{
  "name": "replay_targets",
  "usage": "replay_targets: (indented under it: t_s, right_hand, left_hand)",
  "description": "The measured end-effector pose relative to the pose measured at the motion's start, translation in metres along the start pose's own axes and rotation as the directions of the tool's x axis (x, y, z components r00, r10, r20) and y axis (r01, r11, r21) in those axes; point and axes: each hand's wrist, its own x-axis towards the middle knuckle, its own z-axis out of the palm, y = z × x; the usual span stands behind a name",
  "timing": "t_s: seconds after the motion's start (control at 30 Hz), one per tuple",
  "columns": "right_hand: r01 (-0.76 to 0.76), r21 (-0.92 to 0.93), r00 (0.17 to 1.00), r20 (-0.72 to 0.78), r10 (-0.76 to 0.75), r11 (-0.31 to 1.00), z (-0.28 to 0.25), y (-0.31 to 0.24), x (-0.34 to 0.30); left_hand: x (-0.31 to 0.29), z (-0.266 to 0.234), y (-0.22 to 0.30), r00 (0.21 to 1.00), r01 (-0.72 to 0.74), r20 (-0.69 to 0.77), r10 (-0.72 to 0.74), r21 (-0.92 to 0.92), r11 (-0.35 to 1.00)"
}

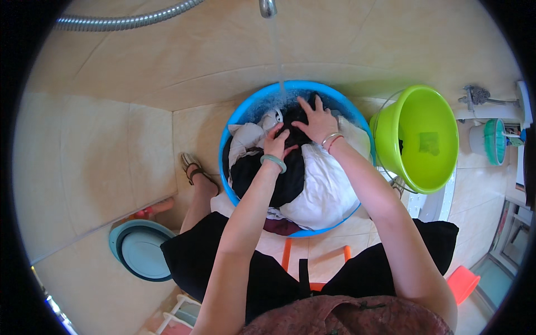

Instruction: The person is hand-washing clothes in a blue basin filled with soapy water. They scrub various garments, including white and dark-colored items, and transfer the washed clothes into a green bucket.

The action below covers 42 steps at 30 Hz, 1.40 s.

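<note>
A round blue basin sits in front of me, heaped with wet laundry. Black cloth lies at the far side, beneath a thin stream of water that falls from a metal spout. My left hand, with a pale green bangle at the wrist, rests on this cloth, its thumb and fingers apart. On the same cloth's right side, my right hand spreads its fingers near the splashing water. A large white garment bulges toward me, beside more black fabric.
A lime green bucket with a wire handle stands tilted right of the basin. At the left, a grey-blue collapsible basin leans by the wall. A metal hose runs along the upper left. An orange-red container sits lower right.
</note>
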Motion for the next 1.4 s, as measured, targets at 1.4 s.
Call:
replay_targets:
  t_s: [1.4]
  right_hand:
    - [0.535,0.384,0.751,-0.625,-0.214,0.753,-0.024,-0.059,-0.109]
  left_hand:
    - [-0.037,0.008,-0.016,0.898,0.222,0.438,-0.046,-0.36,0.906]
